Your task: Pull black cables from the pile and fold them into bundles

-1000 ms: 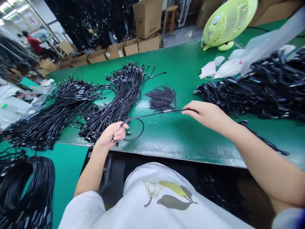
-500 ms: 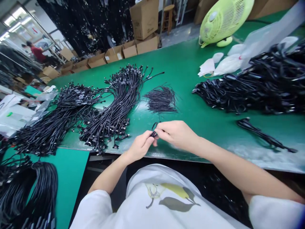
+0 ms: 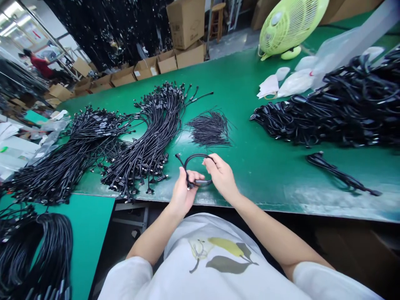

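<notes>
A black cable [image 3: 196, 156] is bent into a round loop between my two hands, just above the table's near edge. My left hand [image 3: 184, 191] is closed on it at the lower left, where a connector end sticks up past the fingers. On the loop's right side, my right hand [image 3: 222, 173] pinches the cable between thumb and fingers. Beyond the hands lies a pile of thin black ties [image 3: 210, 128]. To the left of it is a large bunch of straight black cables [image 3: 161, 129], with a second bunch [image 3: 93, 133] farther left.
A heap of bundled black cables [image 3: 328, 112] fills the right side, and a single bundle [image 3: 342, 171] lies in front of it. White plastic bags [image 3: 295, 84] and a green fan [image 3: 290, 27] stand behind. Coiled cables [image 3: 56, 246] lie at lower left. Far left, a person [image 3: 39, 64] sits.
My hands have moved apart, and the cable between them has opened from a small tight bunch into a wide loop. The view has shifted slightly.
</notes>
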Available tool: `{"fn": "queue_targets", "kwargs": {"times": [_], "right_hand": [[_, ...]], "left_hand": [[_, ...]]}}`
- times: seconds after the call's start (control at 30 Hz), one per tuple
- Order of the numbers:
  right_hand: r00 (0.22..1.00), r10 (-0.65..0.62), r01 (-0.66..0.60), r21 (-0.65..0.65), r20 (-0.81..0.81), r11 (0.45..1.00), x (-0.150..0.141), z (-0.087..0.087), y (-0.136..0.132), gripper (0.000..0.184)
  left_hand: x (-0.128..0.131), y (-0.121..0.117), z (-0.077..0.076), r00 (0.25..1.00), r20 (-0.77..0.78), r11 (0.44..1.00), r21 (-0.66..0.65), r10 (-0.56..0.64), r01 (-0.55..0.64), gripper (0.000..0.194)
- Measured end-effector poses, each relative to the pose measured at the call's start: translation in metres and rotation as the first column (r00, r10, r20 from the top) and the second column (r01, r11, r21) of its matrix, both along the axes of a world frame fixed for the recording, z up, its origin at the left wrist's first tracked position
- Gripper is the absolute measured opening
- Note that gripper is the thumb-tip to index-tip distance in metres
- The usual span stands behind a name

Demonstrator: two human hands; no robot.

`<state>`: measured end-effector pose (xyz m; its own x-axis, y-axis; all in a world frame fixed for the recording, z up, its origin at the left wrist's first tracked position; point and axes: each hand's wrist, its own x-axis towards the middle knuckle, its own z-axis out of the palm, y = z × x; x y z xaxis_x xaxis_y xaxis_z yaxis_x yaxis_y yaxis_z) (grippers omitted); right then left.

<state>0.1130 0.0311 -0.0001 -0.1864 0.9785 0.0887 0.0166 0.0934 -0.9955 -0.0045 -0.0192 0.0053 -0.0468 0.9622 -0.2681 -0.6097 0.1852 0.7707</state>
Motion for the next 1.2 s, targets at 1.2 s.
{"fn": "queue_targets", "kwargs": {"times": [1.2], "right_hand": [[0.864,0.089,-0.292,-0.349,-0.495,0.890,0.000,-0.003,-0.024,0.043]], "left_hand": [[-0.004,-0.024,-0.021,0.614,-0.607,0.777,-0.009,-0.505,0.630,0.042]]}}
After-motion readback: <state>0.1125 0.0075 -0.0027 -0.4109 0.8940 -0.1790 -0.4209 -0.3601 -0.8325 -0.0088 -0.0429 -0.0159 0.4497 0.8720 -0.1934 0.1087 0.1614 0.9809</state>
